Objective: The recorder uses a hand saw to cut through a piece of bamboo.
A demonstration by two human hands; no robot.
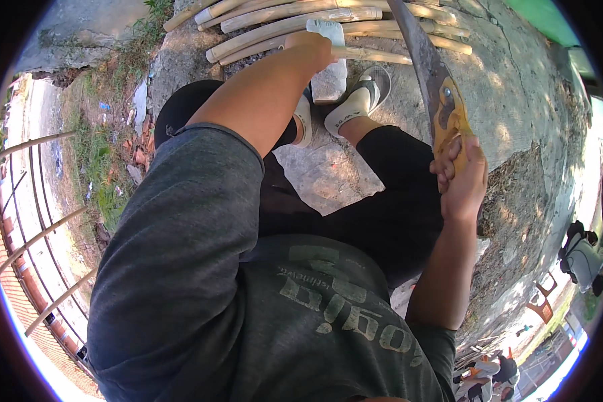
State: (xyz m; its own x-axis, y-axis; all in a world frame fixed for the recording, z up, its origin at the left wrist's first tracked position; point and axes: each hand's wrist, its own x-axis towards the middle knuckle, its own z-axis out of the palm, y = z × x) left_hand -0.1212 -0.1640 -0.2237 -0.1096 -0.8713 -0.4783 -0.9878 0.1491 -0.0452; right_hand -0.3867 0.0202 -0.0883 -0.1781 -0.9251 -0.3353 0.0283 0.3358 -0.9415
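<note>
Head view: smooth, round bamboo poles [268,19] at top; left hand [313,45] reaches there, grip unclear; right hand [463,181], centre-right, clasps yellow-handled metal handsaw [437,84].

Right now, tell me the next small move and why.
Probably shift the handsaw left toward the pale rectangular block: the right hand grips its yellow handle, the blade sits right of the block, and the left hand is at a bamboo pole lying across that block.
</note>
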